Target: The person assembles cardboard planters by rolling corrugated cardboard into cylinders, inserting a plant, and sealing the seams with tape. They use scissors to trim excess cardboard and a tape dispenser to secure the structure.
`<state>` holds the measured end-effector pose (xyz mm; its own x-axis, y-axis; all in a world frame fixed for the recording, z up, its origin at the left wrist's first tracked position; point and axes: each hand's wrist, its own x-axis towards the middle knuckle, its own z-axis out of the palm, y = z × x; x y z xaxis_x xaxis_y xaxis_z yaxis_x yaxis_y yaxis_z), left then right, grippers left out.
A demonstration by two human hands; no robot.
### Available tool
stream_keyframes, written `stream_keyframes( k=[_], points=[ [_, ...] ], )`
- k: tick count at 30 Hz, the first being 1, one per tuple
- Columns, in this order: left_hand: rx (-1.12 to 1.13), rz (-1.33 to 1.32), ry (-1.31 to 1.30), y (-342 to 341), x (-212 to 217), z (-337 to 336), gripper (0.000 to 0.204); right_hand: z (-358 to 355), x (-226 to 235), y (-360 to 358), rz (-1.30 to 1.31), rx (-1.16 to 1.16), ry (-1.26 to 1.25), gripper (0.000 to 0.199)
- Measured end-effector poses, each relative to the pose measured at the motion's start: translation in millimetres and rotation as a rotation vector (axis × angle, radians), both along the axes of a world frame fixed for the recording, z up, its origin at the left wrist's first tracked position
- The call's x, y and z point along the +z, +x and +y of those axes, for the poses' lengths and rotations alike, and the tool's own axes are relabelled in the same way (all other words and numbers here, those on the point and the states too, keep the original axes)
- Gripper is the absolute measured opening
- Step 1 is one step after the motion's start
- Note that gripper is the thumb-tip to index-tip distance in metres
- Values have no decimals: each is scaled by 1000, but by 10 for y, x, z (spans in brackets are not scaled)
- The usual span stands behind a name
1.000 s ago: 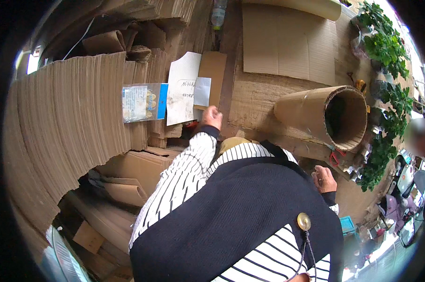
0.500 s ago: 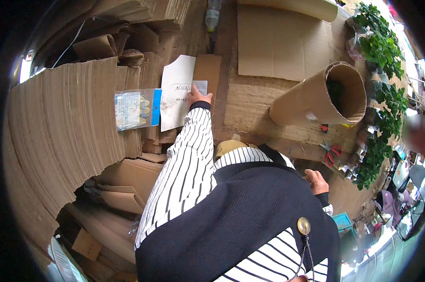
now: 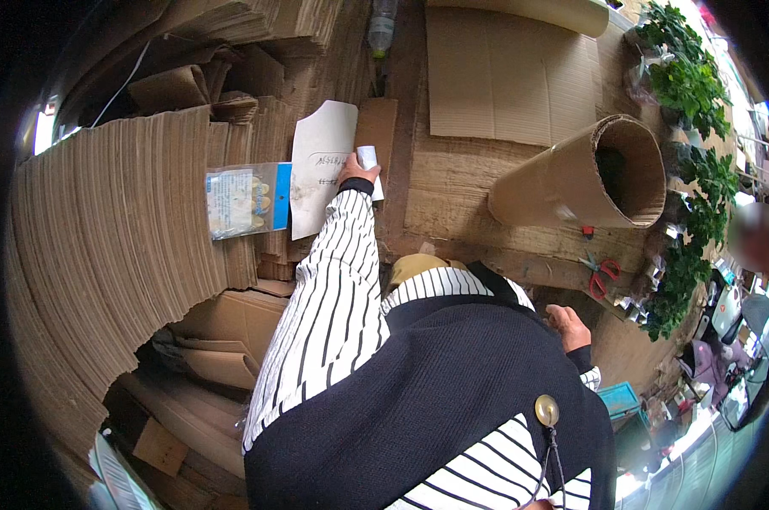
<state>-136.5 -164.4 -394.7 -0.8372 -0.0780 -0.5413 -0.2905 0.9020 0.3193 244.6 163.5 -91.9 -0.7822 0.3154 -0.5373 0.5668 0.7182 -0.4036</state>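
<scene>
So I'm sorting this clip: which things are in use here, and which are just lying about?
In use:
- left hand on a small white slip
- white paper sheet beside it
- clear packet next to the sheet

Lying about:
- right hand, holding nothing
- cardboard tube
- red scissors
- plants
- plastic bottle

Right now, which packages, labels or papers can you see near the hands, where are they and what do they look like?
Clear plastic packet: on the cardboard stack, left of the sheet; rectangular, blue edge, pale contents.
White paper sheet: on the stack, one corner cut; faint handwriting.
Small white slip: under the left hand, narrow rectangle.
Right hand: holds nothing, low beside the body.
</scene>
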Motion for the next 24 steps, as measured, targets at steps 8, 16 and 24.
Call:
stream_keyframes(
  k=[8, 16, 24],
  points=[
    [267, -59, 1163, 610, 290, 435, 32, 20, 105, -159, 46, 37, 24, 30],
    [426, -989, 2134, 945, 2343, 1284, 54, -237, 612, -1372, 357, 42, -161, 36],
    [22, -474, 1934, 1161, 3049, 1472, 59, -546, 708, -1829, 591, 30, -218, 21]
  ],
)
